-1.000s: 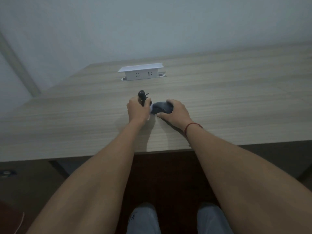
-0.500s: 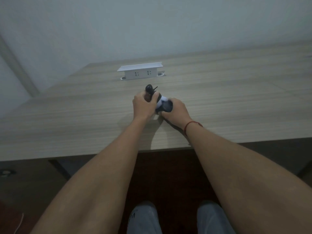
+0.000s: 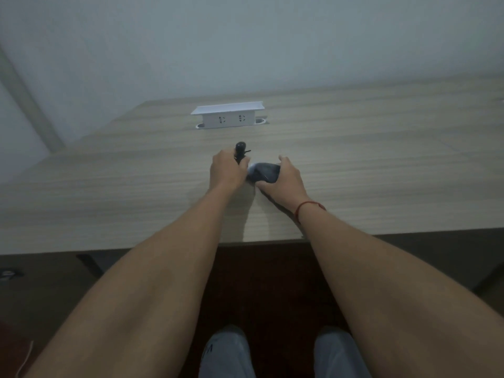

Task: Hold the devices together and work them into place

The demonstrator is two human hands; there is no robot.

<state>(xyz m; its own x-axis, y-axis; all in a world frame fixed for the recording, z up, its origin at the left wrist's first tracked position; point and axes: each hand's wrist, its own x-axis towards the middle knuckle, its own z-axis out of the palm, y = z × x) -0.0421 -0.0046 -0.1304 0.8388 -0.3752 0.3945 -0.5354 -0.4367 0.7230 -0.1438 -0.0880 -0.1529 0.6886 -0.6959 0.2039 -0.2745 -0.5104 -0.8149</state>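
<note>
Head view: our left hand (image 3: 227, 170) grips a small black cylindrical plastic gadget (image 3: 241, 152), upright, top poking above the fist. Our right hand (image 3: 283, 177) curls round a dark grey soft bundle (image 3: 264, 172) resting on the light wood-grain worktop (image 3: 381, 165), just beside the left. White pop-up socket box (image 3: 228, 115) sits farther back.

Both hands (image 3: 256, 174) curled (arms outstretched)
</note>
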